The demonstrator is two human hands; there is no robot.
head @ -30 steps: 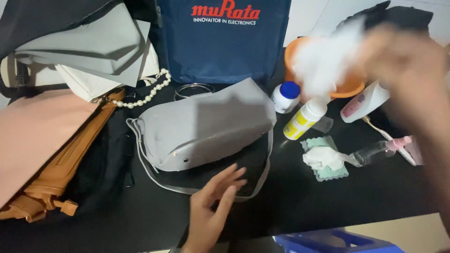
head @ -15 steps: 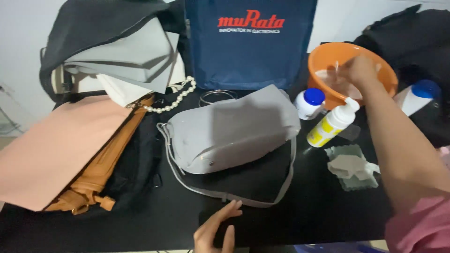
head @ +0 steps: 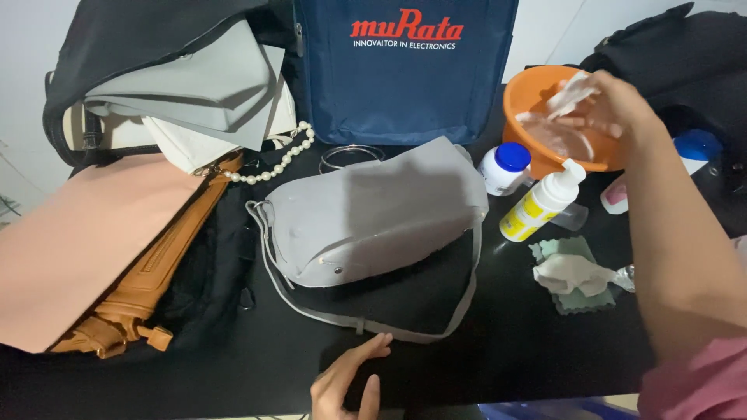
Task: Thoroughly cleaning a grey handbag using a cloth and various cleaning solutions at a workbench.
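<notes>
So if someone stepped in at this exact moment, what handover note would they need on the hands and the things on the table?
Right hand: over the orange basin, holding a white cloth in it.
Left hand: flat on the black table at the near edge, empty, just short of the grey bag's strap.
Grey bag: lying on its side mid-table, untouched.
Beside the basin: a yellow pump bottle, a blue-capped white jar, and a crumpled white wipe on a green cloth.
Done: cloth is at the basin. Left: the cloth has not touched the bag.
</notes>
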